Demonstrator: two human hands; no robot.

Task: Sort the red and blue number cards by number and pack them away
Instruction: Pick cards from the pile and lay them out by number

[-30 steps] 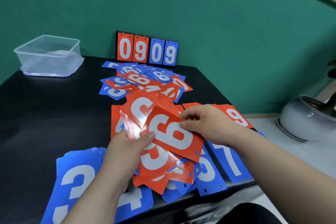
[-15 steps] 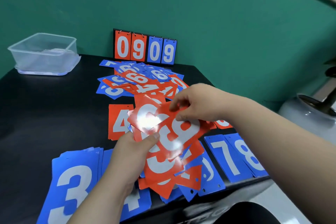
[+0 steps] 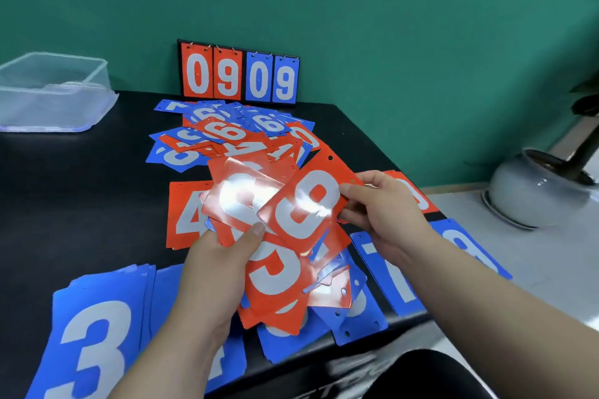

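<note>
My left hand (image 3: 223, 256) grips a fanned bunch of red number cards (image 3: 275, 272) over the black table (image 3: 64, 191), its thumb pressed on their faces. My right hand (image 3: 385, 210) pinches the right edge of the top red card (image 3: 308, 204), which shows a white 6 or 9 under glare. A red 4 card (image 3: 184, 214) lies flat behind the bunch. Blue cards lie along the front edge: a stack topped by a 3 (image 3: 94, 343), a 7 (image 3: 398, 282) and an 8 (image 3: 470, 256). A mixed heap of red and blue cards (image 3: 233, 136) sits further back.
A black flip scoreboard reading 0909 (image 3: 240, 74) leans on the green wall. A clear plastic box (image 3: 52, 91) stands at the table's back left. A grey ceramic pot (image 3: 534, 191) sits on the pale surface to the right.
My right hand has drawn the top red card rightward and lower across the fan. The view has shifted slightly, and the left hand keeps its grip on the bunch.
</note>
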